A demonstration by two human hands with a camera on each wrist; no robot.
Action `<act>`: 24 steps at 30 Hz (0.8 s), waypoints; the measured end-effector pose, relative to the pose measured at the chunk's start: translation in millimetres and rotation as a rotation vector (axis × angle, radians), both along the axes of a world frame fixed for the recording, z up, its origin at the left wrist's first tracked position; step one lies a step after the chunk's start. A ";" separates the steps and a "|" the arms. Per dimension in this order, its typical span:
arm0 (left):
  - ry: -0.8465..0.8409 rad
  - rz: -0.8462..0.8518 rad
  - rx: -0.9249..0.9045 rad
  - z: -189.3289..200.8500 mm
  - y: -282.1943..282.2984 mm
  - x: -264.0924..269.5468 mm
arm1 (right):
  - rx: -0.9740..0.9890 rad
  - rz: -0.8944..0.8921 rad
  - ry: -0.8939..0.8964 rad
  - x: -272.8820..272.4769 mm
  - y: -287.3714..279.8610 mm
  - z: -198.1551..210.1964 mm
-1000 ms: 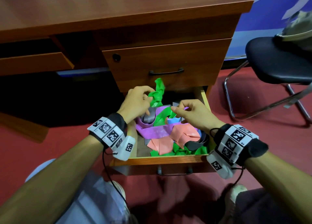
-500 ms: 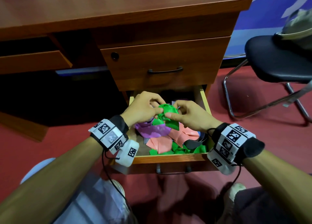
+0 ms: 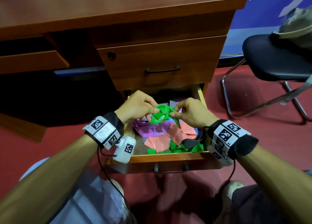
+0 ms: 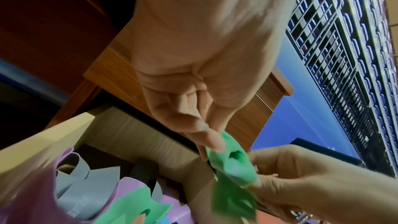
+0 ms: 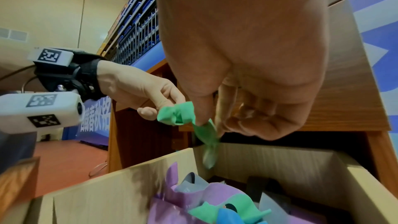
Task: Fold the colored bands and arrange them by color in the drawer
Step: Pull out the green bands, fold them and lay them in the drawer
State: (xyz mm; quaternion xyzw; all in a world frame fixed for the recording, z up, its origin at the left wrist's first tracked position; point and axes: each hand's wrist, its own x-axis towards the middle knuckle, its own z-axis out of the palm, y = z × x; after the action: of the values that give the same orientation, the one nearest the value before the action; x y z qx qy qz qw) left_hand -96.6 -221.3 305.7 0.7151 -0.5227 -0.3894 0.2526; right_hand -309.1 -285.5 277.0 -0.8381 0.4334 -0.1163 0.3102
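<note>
A crumpled green band (image 3: pixel 161 114) (image 4: pixel 233 166) (image 5: pixel 183 113) hangs above the open drawer (image 3: pixel 168 156), held by both hands. My left hand (image 3: pixel 138 105) (image 4: pixel 206 142) (image 5: pixel 155 106) pinches its left end. My right hand (image 3: pixel 189 112) (image 5: pixel 206 122) (image 4: pixel 271 178) pinches its right end, with a loose tail drooping below the fingers. In the drawer lie a purple band (image 3: pixel 150 129), salmon bands (image 3: pixel 177 134), more green bands (image 3: pixel 179 148), a dark grey band (image 3: pixel 190 142) and a bit of blue (image 5: pixel 228 215), all tangled together.
The drawer sits at the bottom of a wooden desk (image 3: pixel 118 13), under a closed drawer with a black handle (image 3: pixel 162 70). A black chair (image 3: pixel 273 58) stands to the right on the red floor. My knees are just below the drawer front.
The green band was stretched tall a second ago. My hands have drawn together and bunched it into a small wad over the drawer.
</note>
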 end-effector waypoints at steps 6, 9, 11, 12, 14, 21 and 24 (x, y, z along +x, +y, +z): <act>0.058 0.006 -0.072 -2.1 3.9 -12.9 | 0.065 -0.024 -0.173 2.2 2.6 1.8; 0.083 -0.026 -0.024 -2.0 5.8 -21.0 | 0.364 0.011 -0.287 9.4 12.9 6.7; 0.100 -0.056 0.004 -0.4 6.8 -24.1 | 0.418 -0.028 -0.335 10.8 14.4 6.0; 0.113 -0.073 0.016 1.1 7.1 -25.4 | 0.421 -0.045 -0.350 10.9 14.6 6.0; 0.127 -0.098 0.037 4.9 9.1 -26.7 | 0.412 -0.072 -0.375 10.8 14.0 5.8; -0.309 -0.190 -0.149 0.0 12.9 -14.1 | 0.081 0.024 -0.264 9.1 14.2 -2.4; -0.314 -0.192 -0.094 0.1 9.8 -8.7 | 0.014 0.005 -0.257 8.7 11.2 -5.2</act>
State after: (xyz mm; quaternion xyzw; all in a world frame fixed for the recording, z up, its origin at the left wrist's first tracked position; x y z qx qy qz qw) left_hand -105.3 -211.5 305.8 0.7014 -0.6391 -0.2704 0.1630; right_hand -300.4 -274.3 271.8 -0.8151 0.3888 -0.2191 0.3693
